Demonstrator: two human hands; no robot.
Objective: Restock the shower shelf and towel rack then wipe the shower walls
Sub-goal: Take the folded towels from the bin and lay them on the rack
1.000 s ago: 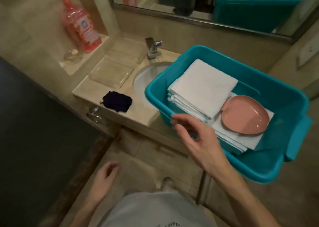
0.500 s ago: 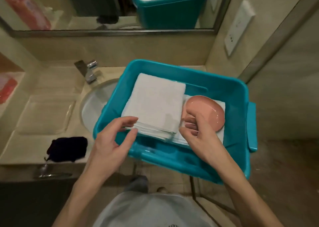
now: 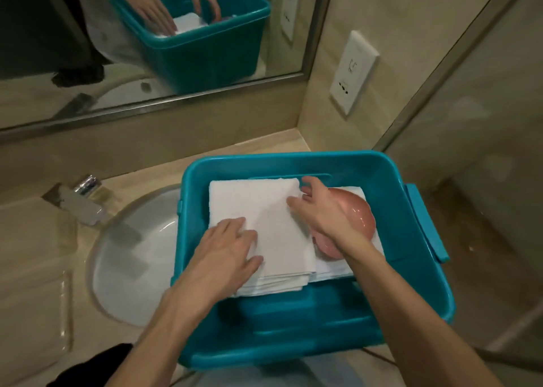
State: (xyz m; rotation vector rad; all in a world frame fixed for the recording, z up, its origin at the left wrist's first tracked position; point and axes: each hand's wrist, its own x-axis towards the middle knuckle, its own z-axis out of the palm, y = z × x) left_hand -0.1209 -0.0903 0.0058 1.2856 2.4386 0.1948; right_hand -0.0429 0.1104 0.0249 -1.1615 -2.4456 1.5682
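A teal plastic bin stands on the counter beside the sink. Inside lies a stack of folded white towels, and a pink dish rests on a second pile to their right. My left hand lies flat, fingers spread, on the front left of the top towel. My right hand reaches over the pink dish and hides part of it. Its thumb is on top of the towel's right edge and its fingers curl at that edge, pinching it.
An oval sink and chrome faucet sit left of the bin. A dark cloth lies at the counter's front edge and a clear tray at far left. A mirror and a wall outlet are behind.
The view has moved closer over the bin. My left hand came down flat onto the top towel. My right hand shifted from the dish's front to the towel's right edge.
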